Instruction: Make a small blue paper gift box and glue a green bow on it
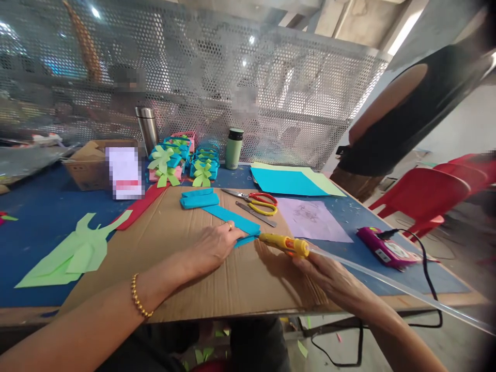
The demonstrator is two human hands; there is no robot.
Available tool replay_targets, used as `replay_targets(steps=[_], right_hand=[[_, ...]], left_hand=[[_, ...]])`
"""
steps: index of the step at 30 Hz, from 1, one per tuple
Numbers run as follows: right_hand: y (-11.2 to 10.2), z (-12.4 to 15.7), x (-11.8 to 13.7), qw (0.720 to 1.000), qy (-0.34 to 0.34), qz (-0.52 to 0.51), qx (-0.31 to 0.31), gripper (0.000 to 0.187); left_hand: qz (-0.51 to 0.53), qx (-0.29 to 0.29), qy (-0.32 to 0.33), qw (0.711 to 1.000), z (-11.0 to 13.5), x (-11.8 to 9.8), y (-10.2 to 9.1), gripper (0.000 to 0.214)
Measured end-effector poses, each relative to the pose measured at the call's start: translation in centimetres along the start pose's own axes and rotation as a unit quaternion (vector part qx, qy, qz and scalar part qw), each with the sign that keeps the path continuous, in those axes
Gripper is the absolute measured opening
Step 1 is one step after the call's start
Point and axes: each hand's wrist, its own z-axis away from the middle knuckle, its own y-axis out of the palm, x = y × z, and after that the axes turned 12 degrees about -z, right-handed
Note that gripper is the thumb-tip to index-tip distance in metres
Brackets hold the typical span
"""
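Observation:
My left hand (217, 243) pinches the near end of a blue strip (232, 218) of felt or paper over the cardboard sheet (174, 274). In my right hand (329, 274) is a yellow glue gun (281, 243) with a long clear glue stick coming out of its back. Its nozzle touches or nearly touches the blue strip beside my left fingers. Just behind the strip lies a folded blue piece (199, 199). Scissors (251, 198) with red and yellow handles and a thin metal blade (256, 214) rest to the right of it.
Blue and pink baskets (203, 163) with green leaf shapes stand at the back, near a steel flask (146, 129) and a green bottle (234, 149). Green cutouts (73, 253) lie left. A purple power strip (387, 248) with a black cord sits right. A person (411, 108) stands beyond.

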Motion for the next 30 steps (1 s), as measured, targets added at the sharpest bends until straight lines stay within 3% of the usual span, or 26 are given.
replay_targets(steps=[3,8,21,30], right_hand=[[0.0,-0.1,-0.2,0.999,0.036,0.000,0.035,0.051],[-0.1,-0.2,-0.6,0.996,0.074,-0.009,0.042,0.055],[-0.5,-0.1,-2.2,0.998,0.054,0.001,0.041,0.052],[-0.5,0.0,-1.2,0.998,0.055,-0.006,0.042,0.052]], left_hand=[[0.004,-0.004,-0.001,1.000,0.0,0.0,0.1,0.039],[-0.004,0.005,-0.005,1.000,0.1,-0.2,-0.2,0.039],[-0.009,0.017,-0.001,1.000,-0.1,-0.2,-0.4,0.039],[-0.007,0.010,0.002,1.000,0.0,-0.1,-0.5,0.039]])
